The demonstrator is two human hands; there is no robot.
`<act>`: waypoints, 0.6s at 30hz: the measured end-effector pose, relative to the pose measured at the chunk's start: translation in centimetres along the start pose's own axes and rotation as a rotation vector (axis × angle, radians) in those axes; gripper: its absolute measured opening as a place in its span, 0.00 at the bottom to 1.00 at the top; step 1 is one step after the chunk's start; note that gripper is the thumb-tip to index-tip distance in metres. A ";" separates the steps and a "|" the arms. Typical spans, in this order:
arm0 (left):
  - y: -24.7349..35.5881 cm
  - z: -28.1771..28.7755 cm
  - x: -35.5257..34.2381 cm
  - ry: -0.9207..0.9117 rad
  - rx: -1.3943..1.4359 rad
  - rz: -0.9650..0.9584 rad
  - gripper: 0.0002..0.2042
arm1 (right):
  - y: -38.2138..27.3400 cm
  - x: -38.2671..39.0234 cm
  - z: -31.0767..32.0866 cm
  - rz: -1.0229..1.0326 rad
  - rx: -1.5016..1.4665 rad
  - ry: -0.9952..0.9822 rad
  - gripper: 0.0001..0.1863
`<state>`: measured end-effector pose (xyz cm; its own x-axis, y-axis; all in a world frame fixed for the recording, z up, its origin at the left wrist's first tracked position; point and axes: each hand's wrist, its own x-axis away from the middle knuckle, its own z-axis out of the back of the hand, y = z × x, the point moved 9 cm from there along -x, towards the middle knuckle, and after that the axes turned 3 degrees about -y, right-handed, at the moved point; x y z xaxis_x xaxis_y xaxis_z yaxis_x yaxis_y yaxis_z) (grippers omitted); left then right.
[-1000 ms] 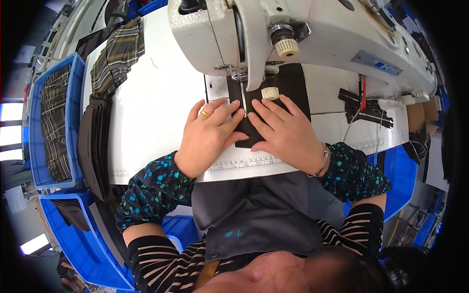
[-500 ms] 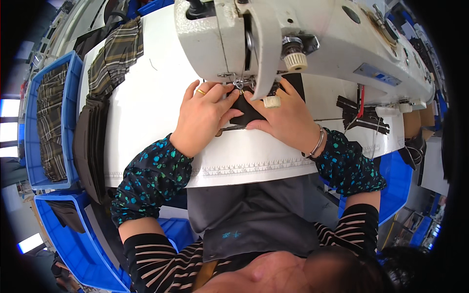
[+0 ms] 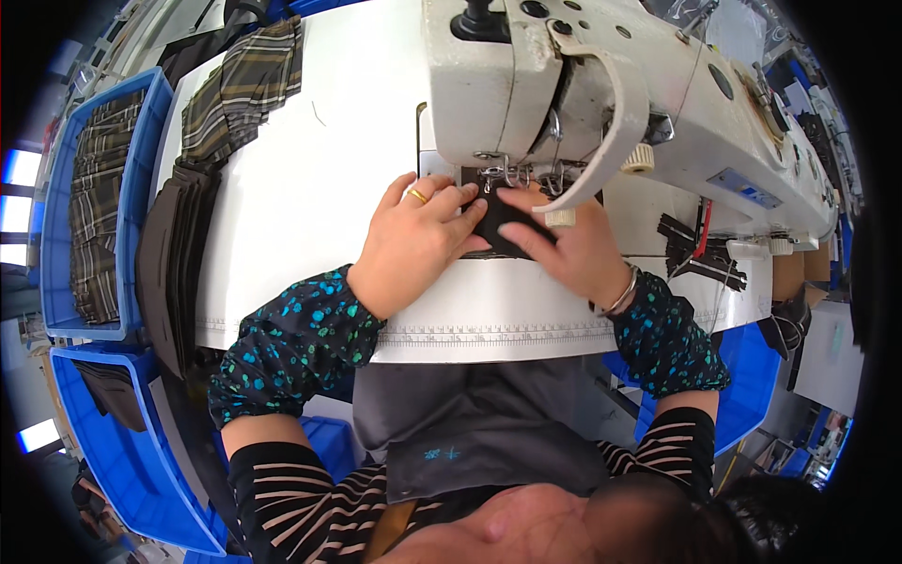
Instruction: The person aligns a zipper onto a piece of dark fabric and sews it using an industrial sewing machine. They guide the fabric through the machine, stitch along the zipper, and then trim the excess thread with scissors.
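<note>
A dark flat piece of material (image 3: 505, 227) lies under the presser foot (image 3: 490, 179) of a white sewing machine (image 3: 583, 113). My left hand (image 3: 413, 242) grips its left edge, with bent fingers close to the foot and the thumb at the near corner. My right hand (image 3: 575, 246) lies over its right side, fingers stretched out and thumb apart from the index finger. A pale curved guard on the machine hides part of the right fingers. The needle point is too small to make out.
Zipper pieces (image 3: 719, 263) and red-handled snips (image 3: 703, 227) lie to the right. At the left are plaid fabric (image 3: 240, 89), stacked dark brown pieces (image 3: 169, 268), a blue bin of plaid pieces (image 3: 155, 103) and a lower blue bin (image 3: 122, 470). A ruler strip (image 3: 489, 333) edges the table.
The view has shifted, so the machine appears farther right. My right thumb has moved from the piece's near edge up onto its surface, and more of the dark piece shows between my hands.
</note>
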<state>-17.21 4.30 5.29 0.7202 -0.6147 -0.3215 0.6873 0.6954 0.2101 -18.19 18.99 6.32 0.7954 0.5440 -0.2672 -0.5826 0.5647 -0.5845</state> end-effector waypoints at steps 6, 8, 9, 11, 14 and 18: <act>0.7 0.6 0.0 0.042 -0.009 -0.016 0.21 | -1.5 1.2 -2.4 0.119 0.440 -0.111 0.31; 0.6 0.4 -0.1 0.037 -0.019 -0.013 0.21 | -1.8 1.1 -2.2 0.160 0.459 -0.054 0.31; 0.6 0.3 -0.2 0.033 -0.029 -0.008 0.21 | -1.9 1.0 -2.1 0.180 0.468 -0.024 0.31; 0.4 0.3 -0.2 0.025 -0.051 0.001 0.21 | -1.6 0.8 -2.3 0.164 0.469 -0.010 0.30; 0.1 -0.3 -0.6 0.035 -0.056 -0.001 0.19 | -1.0 0.6 -2.1 0.144 0.457 0.000 0.30; -0.2 0.1 -0.7 0.058 -0.047 -0.008 0.18 | -1.2 0.5 -1.8 0.154 0.429 0.025 0.29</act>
<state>-17.83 4.55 5.53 0.7070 -0.5987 -0.3764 0.6869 0.7080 0.1642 -16.78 17.47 5.45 0.6947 0.6298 -0.3475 -0.7068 0.6874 -0.1673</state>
